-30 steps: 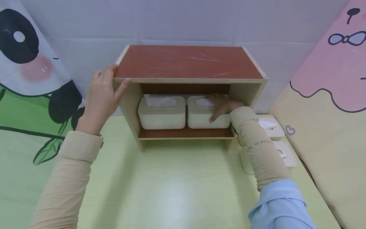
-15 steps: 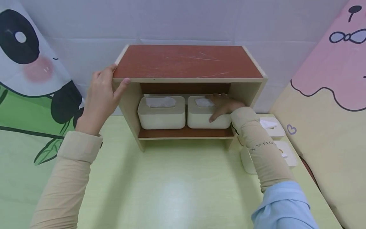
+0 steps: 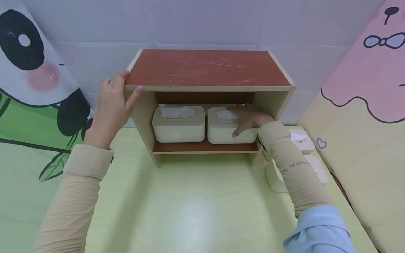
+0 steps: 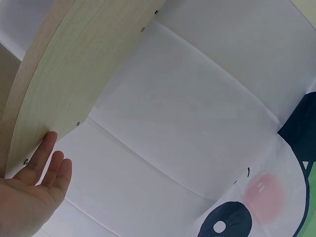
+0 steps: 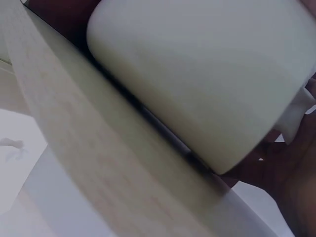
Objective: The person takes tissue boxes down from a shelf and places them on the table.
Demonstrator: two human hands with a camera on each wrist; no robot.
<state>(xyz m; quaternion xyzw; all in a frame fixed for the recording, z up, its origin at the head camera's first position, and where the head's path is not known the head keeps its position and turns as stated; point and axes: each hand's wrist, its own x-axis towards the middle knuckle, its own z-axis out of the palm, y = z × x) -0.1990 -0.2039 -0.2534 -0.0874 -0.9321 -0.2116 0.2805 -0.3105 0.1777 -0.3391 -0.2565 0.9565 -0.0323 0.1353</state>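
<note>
Gripping a tissue box (image 3: pixel 221 133) inside the right half of a shelf (image 3: pixel 205 68), a person's right hand (image 3: pixel 248 117) sets its thumb on the front, fingers spread over the top. The left hand (image 3: pixel 110 105) touches the shelf's upper left corner, thumb apart from extended fingers. A second box (image 3: pixel 178 131) fills the shelf's left half; a third box (image 3: pixel 307 146) and fourth box (image 3: pixel 320 170) sit right of the shelf, partly behind a sleeve (image 3: pixel 295 172).

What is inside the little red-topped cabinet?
One white tissue box and, beside it, a second tissue box, partly covered by the right hand. What lies directly behind both is mostly hidden.
</note>
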